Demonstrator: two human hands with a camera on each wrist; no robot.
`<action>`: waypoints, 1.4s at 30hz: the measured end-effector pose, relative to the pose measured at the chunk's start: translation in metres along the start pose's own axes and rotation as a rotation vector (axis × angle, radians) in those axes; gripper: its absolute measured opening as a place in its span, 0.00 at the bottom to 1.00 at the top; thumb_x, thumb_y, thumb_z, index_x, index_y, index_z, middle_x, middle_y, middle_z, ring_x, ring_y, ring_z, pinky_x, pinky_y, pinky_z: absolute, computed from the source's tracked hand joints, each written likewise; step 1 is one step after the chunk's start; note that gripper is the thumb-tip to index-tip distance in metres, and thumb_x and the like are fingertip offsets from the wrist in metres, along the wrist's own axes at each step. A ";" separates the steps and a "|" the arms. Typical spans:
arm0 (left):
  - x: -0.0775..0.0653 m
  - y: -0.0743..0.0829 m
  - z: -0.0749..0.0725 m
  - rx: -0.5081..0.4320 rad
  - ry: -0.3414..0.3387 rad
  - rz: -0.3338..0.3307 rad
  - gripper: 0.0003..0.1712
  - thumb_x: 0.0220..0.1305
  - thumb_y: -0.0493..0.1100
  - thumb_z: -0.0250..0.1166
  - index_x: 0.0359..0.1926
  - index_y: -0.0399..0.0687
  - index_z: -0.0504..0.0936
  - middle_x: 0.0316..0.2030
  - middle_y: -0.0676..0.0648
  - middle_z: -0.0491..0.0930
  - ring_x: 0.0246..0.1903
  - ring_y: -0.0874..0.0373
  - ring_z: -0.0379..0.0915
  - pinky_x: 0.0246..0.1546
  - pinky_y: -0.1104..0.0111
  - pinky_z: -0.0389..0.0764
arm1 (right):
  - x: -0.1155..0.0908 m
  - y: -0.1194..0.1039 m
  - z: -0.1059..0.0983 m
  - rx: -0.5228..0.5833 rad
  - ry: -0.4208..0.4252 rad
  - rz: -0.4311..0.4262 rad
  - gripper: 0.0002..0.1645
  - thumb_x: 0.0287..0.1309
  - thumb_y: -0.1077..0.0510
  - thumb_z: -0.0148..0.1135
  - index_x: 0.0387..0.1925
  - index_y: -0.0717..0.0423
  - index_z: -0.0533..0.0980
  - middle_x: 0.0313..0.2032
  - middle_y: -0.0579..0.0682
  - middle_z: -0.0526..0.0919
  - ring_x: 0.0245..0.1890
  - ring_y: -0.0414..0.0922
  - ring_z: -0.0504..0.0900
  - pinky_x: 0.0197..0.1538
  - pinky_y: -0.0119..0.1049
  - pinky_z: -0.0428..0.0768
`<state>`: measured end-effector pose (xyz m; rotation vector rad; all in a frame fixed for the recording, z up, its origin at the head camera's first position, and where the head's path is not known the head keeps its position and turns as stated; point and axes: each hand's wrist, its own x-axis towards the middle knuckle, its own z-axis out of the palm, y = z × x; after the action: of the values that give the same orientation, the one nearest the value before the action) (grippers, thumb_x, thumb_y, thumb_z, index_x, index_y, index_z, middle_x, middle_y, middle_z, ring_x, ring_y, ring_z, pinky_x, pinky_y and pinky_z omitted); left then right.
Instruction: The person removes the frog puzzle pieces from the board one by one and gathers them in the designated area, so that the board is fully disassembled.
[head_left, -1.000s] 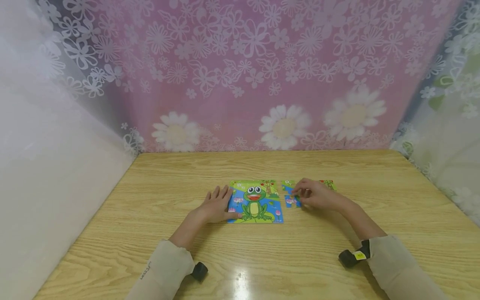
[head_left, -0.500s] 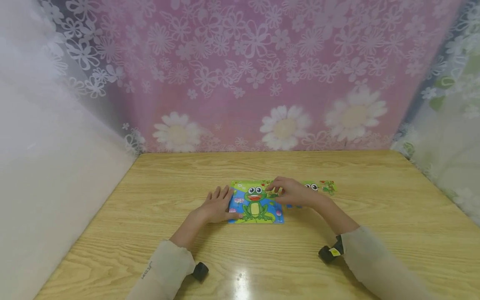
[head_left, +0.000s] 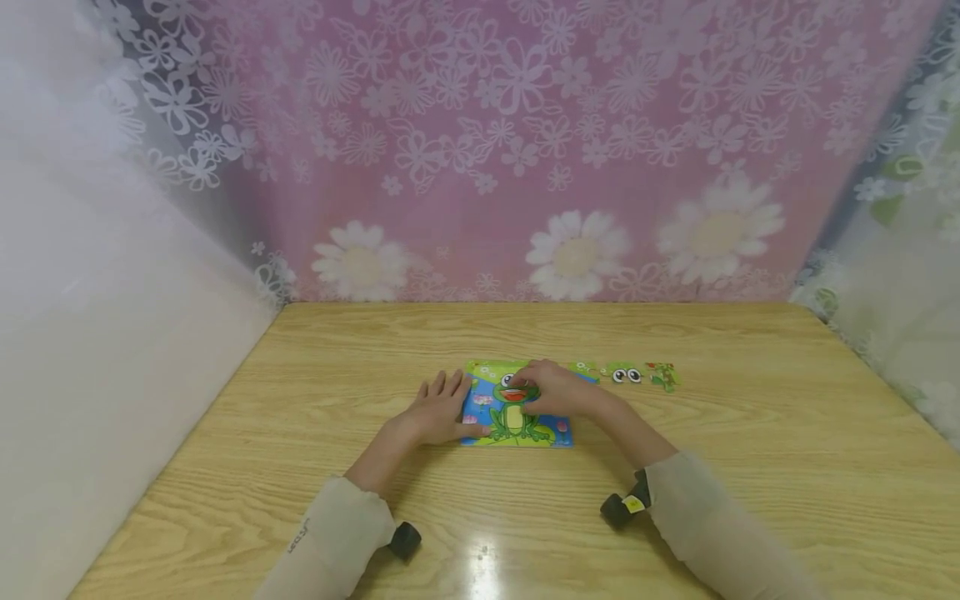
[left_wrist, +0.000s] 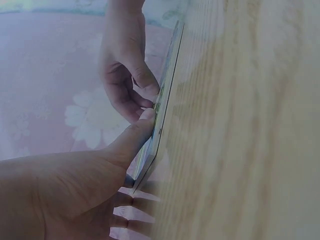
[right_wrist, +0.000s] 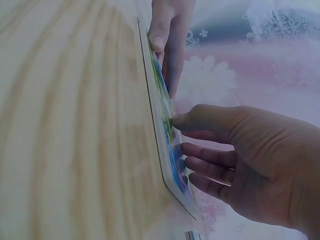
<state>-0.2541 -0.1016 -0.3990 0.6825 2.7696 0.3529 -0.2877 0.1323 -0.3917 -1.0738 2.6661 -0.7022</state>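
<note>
A frog jigsaw puzzle (head_left: 513, 421) lies flat on the table between the hands. My left hand (head_left: 437, 414) is at its left side, fingers straight and spread along the edge. In the left wrist view, the left thumb (left_wrist: 131, 140) rests on the puzzle's near part. My right hand (head_left: 558, 389) is over the upper right of the puzzle, covering part of the frog's head. Its thumb and bent fingertips touch the picture surface, apart from each other, in the right wrist view. I see no piece lifted between them. Puzzle pieces (head_left: 626, 375) lie to the right.
The loose pieces form a row to the right, with a red-flowered corner piece (head_left: 663, 375) at its end. A wood-grain table (head_left: 495, 500) carries everything. A pink flowered curtain (head_left: 480, 208) hangs behind it. Each wrist wears a small black camera (head_left: 617, 510).
My right hand has moved left from the loose pieces onto the frog puzzle, uncovering the pieces with the frog's eyes. My left hand has kept its place on the puzzle's edge.
</note>
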 end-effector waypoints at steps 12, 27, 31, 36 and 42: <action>0.000 0.001 -0.001 -0.004 0.003 0.001 0.55 0.58 0.69 0.54 0.71 0.38 0.43 0.69 0.38 0.38 0.66 0.39 0.29 0.61 0.45 0.38 | 0.000 0.000 0.003 -0.003 0.029 0.049 0.25 0.53 0.57 0.66 0.54 0.56 0.74 0.45 0.49 0.71 0.45 0.47 0.71 0.47 0.44 0.73; -0.001 0.000 -0.001 -0.005 -0.007 -0.001 0.54 0.59 0.68 0.53 0.71 0.39 0.42 0.70 0.38 0.37 0.67 0.39 0.28 0.62 0.46 0.37 | -0.004 0.001 0.002 0.030 0.032 0.024 0.24 0.52 0.57 0.65 0.52 0.59 0.76 0.42 0.48 0.71 0.41 0.44 0.74 0.42 0.37 0.75; 0.000 -0.001 0.001 0.001 -0.006 -0.007 0.54 0.58 0.69 0.53 0.71 0.40 0.42 0.70 0.39 0.37 0.67 0.40 0.28 0.62 0.46 0.37 | -0.004 0.003 0.003 0.046 0.034 0.018 0.23 0.52 0.57 0.65 0.51 0.59 0.76 0.42 0.47 0.71 0.41 0.44 0.74 0.42 0.37 0.75; 0.001 -0.002 0.001 -0.004 -0.008 0.000 0.55 0.58 0.70 0.52 0.71 0.40 0.41 0.70 0.39 0.36 0.67 0.40 0.28 0.62 0.46 0.36 | -0.005 0.006 0.000 0.091 0.050 0.001 0.22 0.52 0.58 0.65 0.50 0.59 0.76 0.43 0.48 0.71 0.40 0.45 0.73 0.41 0.36 0.75; 0.001 -0.003 0.002 -0.011 -0.003 0.004 0.55 0.58 0.70 0.52 0.71 0.40 0.42 0.70 0.39 0.37 0.67 0.40 0.28 0.62 0.46 0.36 | -0.011 0.006 -0.006 0.150 0.051 -0.019 0.22 0.52 0.60 0.63 0.51 0.61 0.75 0.45 0.51 0.71 0.41 0.49 0.74 0.41 0.36 0.76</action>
<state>-0.2552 -0.1032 -0.4020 0.6860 2.7615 0.3679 -0.2859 0.1460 -0.3893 -1.0564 2.5993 -0.9283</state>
